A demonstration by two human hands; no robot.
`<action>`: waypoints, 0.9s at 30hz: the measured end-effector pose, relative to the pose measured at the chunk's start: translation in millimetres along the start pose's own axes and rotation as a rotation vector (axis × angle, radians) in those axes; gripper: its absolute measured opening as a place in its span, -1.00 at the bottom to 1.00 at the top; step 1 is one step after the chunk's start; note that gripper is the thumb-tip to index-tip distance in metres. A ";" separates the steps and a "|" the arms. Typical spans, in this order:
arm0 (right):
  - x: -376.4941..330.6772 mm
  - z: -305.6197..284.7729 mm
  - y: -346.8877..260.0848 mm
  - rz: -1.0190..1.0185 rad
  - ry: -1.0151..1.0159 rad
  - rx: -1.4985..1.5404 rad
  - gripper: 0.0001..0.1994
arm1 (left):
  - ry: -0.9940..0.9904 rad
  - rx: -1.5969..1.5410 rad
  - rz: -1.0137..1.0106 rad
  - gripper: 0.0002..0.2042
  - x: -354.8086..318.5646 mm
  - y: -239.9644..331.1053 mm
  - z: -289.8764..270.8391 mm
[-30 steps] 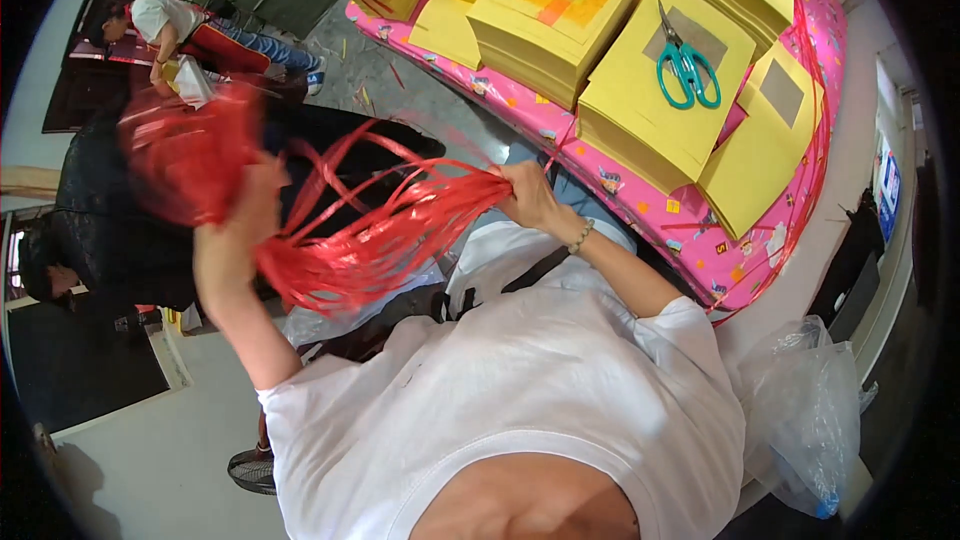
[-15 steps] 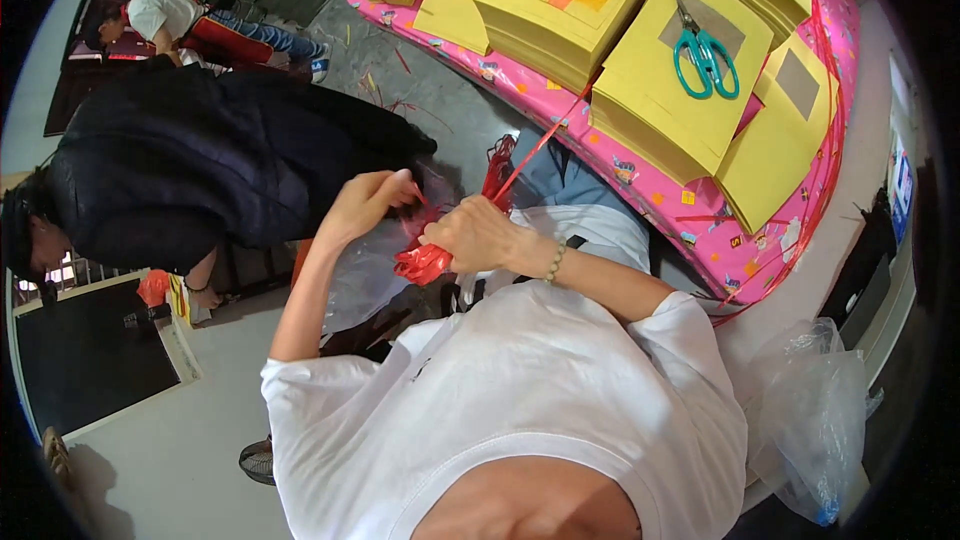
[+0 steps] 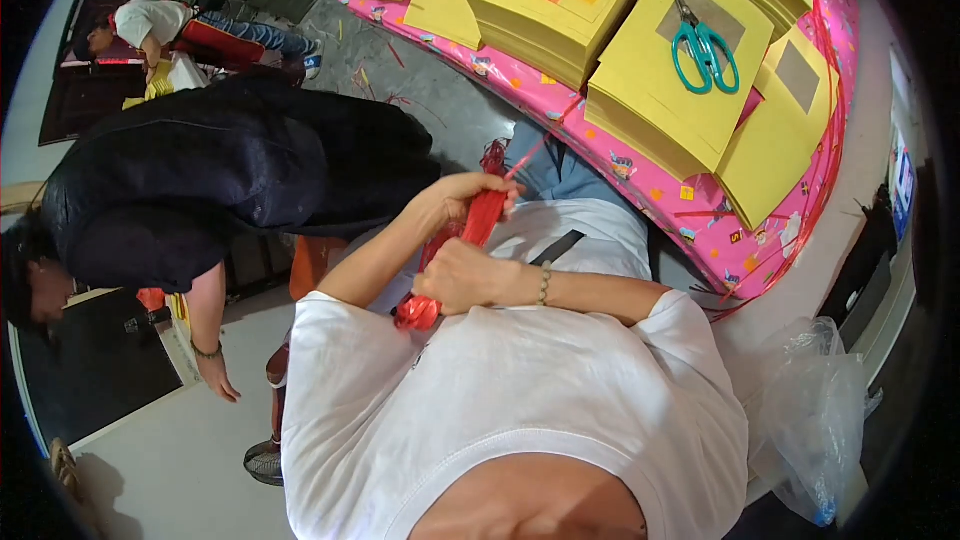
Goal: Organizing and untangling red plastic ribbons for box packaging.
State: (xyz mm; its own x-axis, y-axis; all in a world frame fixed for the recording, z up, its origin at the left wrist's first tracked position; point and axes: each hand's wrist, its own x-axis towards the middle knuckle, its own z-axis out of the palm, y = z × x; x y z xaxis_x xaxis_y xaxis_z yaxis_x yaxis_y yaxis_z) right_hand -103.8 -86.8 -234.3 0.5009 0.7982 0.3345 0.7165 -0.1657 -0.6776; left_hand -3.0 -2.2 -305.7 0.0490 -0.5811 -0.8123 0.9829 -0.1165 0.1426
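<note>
A bundle of shiny red plastic strapping string (image 3: pixel 486 221) lies slantwise in front of my white shirt. My right hand (image 3: pixel 464 277), a beaded bracelet at its wrist, is closed round the bundle's lower part, and a crumpled red end sticks out below the fist. Farther up, my left hand (image 3: pixel 466 196) grips the same bundle with bent fingers. From there a red strand runs up toward the table. Teal-handled scissors (image 3: pixel 706 55) rest on a yellow stack of card sheets (image 3: pixel 650 105), away from both hands.
Several yellow card stacks stand on a table with a pink patterned cover (image 3: pixel 620 165). A clear plastic bag (image 3: pixel 815 420) hangs at the right. On the left a person in black (image 3: pixel 200 160) bends close by; another person sits farther back. A small fan (image 3: pixel 264 462) stands at lower left.
My left hand has moved right and onto the bundle's upper part. My right hand has come down slightly nearer my body. The neighbouring person's arm has lowered, and the clear sheet beside the bundle no longer shows.
</note>
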 end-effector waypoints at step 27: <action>-19.5 -44.1 111.0 0.930 0.449 1.431 -0.45 | 0.589 0.434 0.608 -0.88 -75.8 33.6 14.9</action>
State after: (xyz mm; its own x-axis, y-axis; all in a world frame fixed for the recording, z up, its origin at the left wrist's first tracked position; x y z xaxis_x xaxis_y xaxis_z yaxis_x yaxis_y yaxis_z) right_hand -12.7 -146.3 -287.1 0.7171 0.4963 -0.4893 -0.6822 0.3560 -0.6387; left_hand 23.7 25.9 -231.0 0.7284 -0.1552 -0.6673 0.6135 -0.2859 0.7361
